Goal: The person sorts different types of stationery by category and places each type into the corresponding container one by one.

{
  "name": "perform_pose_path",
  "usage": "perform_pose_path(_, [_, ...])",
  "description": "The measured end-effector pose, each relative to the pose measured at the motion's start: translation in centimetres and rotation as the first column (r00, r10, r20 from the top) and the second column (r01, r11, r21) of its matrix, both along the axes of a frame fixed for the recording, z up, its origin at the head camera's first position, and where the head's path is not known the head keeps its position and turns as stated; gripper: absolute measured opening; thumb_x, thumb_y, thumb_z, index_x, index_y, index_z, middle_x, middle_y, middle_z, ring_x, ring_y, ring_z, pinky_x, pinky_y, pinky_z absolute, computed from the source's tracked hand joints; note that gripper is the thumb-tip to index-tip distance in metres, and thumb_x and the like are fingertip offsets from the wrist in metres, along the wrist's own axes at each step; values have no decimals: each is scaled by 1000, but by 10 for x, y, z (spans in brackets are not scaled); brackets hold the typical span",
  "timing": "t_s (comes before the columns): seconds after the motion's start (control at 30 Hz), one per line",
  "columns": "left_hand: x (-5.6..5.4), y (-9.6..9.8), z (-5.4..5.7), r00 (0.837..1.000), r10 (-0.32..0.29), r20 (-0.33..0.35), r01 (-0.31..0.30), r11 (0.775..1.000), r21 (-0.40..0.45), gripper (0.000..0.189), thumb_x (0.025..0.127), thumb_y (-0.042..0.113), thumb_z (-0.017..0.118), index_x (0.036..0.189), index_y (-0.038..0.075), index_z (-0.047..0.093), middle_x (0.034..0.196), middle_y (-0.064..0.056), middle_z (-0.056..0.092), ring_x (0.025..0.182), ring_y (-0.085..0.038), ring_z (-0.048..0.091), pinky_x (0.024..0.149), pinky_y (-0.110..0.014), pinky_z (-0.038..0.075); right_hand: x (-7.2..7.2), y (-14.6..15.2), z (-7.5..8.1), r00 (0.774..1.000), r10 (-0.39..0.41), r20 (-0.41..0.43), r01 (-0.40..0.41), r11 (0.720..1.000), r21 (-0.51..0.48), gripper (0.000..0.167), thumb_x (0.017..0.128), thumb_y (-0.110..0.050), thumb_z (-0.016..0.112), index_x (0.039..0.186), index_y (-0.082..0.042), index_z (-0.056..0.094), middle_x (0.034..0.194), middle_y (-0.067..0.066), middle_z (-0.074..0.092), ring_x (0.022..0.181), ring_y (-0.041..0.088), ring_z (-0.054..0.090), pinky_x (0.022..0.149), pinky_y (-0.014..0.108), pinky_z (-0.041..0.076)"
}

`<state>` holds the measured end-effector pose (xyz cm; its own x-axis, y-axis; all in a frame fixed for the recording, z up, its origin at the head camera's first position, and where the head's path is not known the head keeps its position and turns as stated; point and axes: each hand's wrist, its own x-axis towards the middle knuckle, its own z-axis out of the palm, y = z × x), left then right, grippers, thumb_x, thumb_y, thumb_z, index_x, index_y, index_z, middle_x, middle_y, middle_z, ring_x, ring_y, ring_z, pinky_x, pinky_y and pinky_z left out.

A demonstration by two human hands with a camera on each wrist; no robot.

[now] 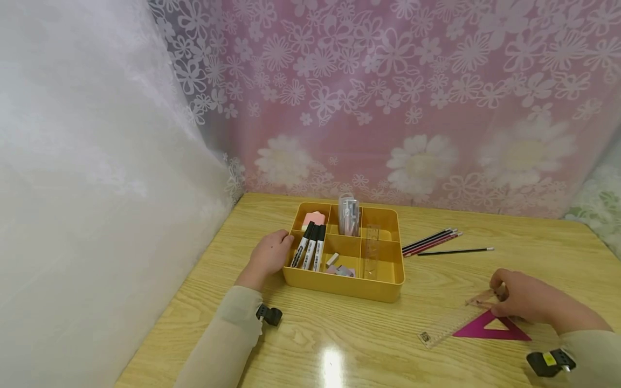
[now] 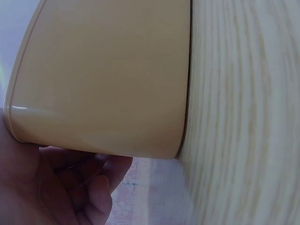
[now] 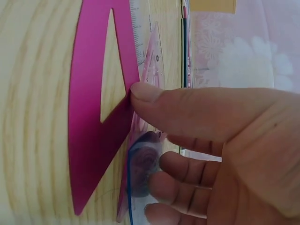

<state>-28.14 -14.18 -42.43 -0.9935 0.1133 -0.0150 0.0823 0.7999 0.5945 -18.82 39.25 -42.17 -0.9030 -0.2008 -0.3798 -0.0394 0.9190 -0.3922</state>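
A yellow divided organizer box (image 1: pixel 339 285) stands on the table. My left hand (image 1: pixel 269 253) grips its left side at the rim; in the left wrist view, curled fingers (image 2: pixel 98 192) show past the box's side wall (image 2: pixel 108 79). My right hand (image 1: pixel 529 296) is low over the drawing tools on the right. Its thumb tip lies at the edge of a magenta set square (image 3: pixel 89 126), with the other fingers bent and apart from the thumb. Beside that are a clear pinkish set square (image 3: pixel 151 70) and a clear ruler (image 1: pixel 441 328). A dark rounded item (image 3: pixel 144 159) lies near the fingers.
In the box are black-capped markers (image 1: pixel 312 250), a pink item (image 1: pixel 314 218), erasers (image 1: pixel 342 270), a clear upright case (image 1: pixel 349 215) and a clear ruler (image 1: pixel 371 253). Several pencils (image 1: pixel 432 241) lie right of it. A floral curtain (image 1: pixel 339 134) hangs behind the table.
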Motion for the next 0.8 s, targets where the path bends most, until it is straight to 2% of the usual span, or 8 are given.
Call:
perform_pose_path(0.13, [-1, 0, -2, 1000, 0, 5, 0, 1000, 1, 45, 110, 37, 37, 132, 7, 63, 128, -12, 65, 118, -32, 60, 102, -52, 46, 0, 2, -3, 1000, -8, -22, 8, 1000, -5, 57, 79, -30, 87, 109, 4, 53, 97, 8, 60, 87, 26, 56, 75, 45, 51])
perform_pose_path(0.3, [-3, -1, -3, 1000, 2, -9, -2, 1000, -3, 45, 110, 37, 37, 131, 7, 63, 126, -12, 66, 117, -31, 61, 101, -51, 46, 3, 2, -4, 990, 12, -143, -8, 999, 31, 56, 77, -33, 88, 103, 0, 51, 95, 11, 52, 82, 25, 48, 68, 40, 47])
perform_pose_path(0.4, [-3, 0, -3, 1000, 0, -11, 0, 1000, -4, 44, 110, 37, 37, 129, 7, 64, 123, -12, 66, 112, -30, 62, 98, -51, 48, 5, 0, 0, 977, 13, -211, -5, 999, 38, 45, 81, -27, 83, 94, -3, 48, 87, 10, 46, 75, 23, 43, 63, 37, 40])
perform_pose_path(0.57, [-2, 0, -3, 1000, -2, -7, 2, 1000, -1, 44, 110, 37, 37, 130, 8, 64, 122, -11, 67, 111, -30, 62, 98, -51, 48, 11, -8, 9, 966, 12, -258, -6, 1000, 27, 31, 92, -16, 72, 86, -11, 42, 74, 1, 40, 63, 17, 38, 58, 33, 33])
perform_pose_path(0.7, [-2, 0, -3, 1000, 2, 6, -2, 1000, 12, 45, 110, 38, 37, 132, 7, 62, 127, -12, 65, 116, -31, 61, 101, -51, 46, 14, -18, 20, 951, 16, -308, -20, 1000, -9, 20, 97, -14, 68, 94, -11, 48, 82, -1, 52, 65, 15, 45, 57, 30, 37])
perform_pose_path(0.8, [-2, 0, -1, 1000, 5, 10, -5, 1000, 20, 45, 110, 38, 37, 132, 7, 62, 127, -12, 65, 115, -31, 61, 101, -51, 46, 16, -31, 31, 940, -14, -340, -11, 997, -70, 15, 101, -18, 64, 106, -8, 55, 92, 0, 60, 69, 14, 53, 56, 29, 44])
